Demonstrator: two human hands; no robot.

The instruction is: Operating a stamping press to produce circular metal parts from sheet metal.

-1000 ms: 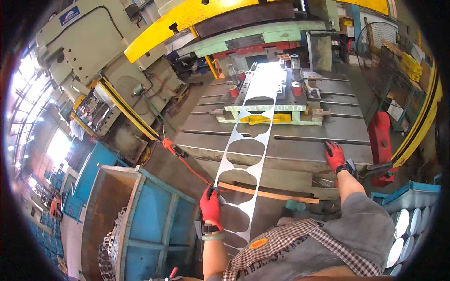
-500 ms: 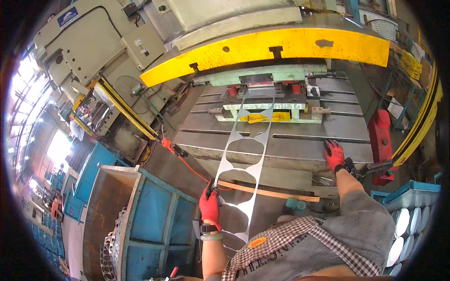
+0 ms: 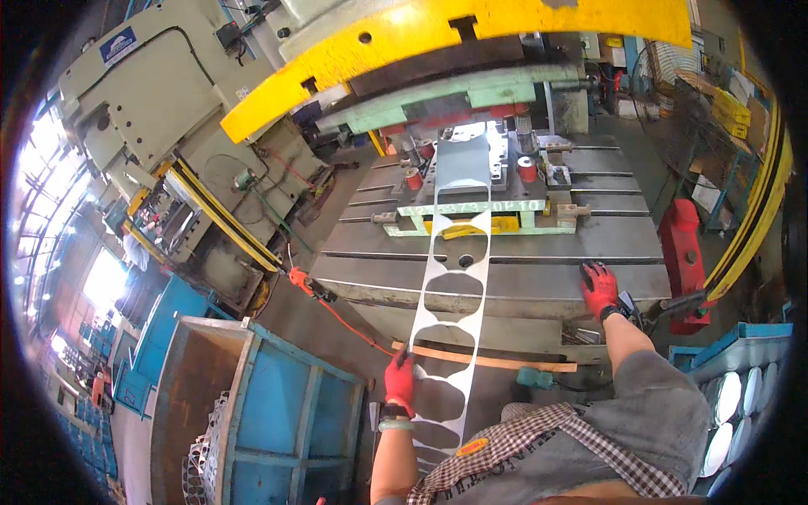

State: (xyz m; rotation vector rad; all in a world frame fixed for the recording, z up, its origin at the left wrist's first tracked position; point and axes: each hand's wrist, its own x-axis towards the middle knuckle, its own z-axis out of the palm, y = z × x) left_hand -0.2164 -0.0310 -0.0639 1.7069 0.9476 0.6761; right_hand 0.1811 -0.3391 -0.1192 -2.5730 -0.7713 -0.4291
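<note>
My left hand (image 3: 400,385), in a red glove with dark fingertips, is closed on the left edge of a long metal strip (image 3: 463,160). Large round holes run along the near length of this strip; its far end is solid and lies in the lower die (image 3: 528,220). Above it the pale green upper die (image 3: 505,94) stands raised, with a gap between the two. My right hand (image 3: 599,288), gloved in red too, rests on the right side of the slotted press bed (image 3: 581,276), fingers spread and holding nothing.
A blue-sided bin (image 3: 278,396) with punched scrap stands at the left. Overhead is the yellow press beam (image 3: 547,21). A red pedestal (image 3: 686,261) flanks the bed on the right, near a blue rack (image 3: 741,345) of round metal discs. A wooden strip (image 3: 522,364) lies along the front.
The yellow beam and upper die have risen, opening the die. The strip's near part has swung right with my left hand, and its solid far end now shows. My right hand stays on the bed.
</note>
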